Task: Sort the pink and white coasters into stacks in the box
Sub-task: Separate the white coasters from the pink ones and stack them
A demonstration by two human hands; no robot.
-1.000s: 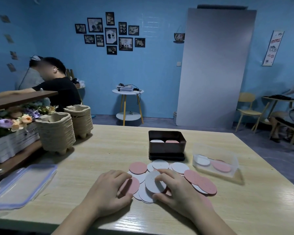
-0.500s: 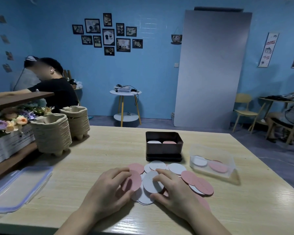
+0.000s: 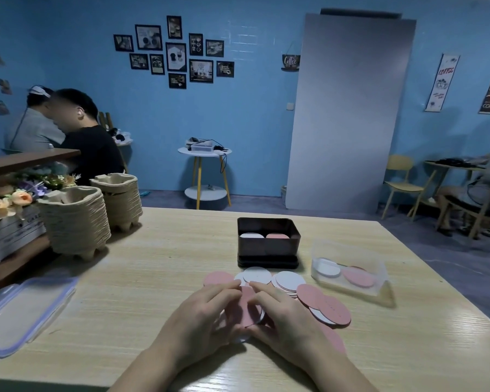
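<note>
**Item:** pink coaster [image 3: 245,306], a thin round disc, tilted up off the pile [image 3: 289,281] of loose pink and white discs, near the front edge of the counter [image 3: 153,278].

**Grip, left hand** [image 3: 201,315]: fingers curled onto the disc's left edge, partly closed. The thumb is hidden.

**Grip, right hand** [image 3: 283,318]: fingers curled over the disc's right side with the thumb at its lower edge, pinching it.

**Destination:** dark box [image 3: 268,250], open, just behind the pile. It holds a white stack [image 3: 251,235] on the left and a pink stack [image 3: 277,236] on the right, side by side.

**Also present:** clear tub [image 3: 379,274] to the right of the box, holding one white and one pink disc.

**Handling, judged:** light, flat and fairly stiff, probably card or foam. It is not fragile, though it would likely bend if squeezed across its face. Discs lying flat give little to hold, and overlapping ones may lift together. Best taken at the rim, thumb under and fingertips on top, after tipping or sliding an edge free. Lower it flat onto the pink stack.
</note>
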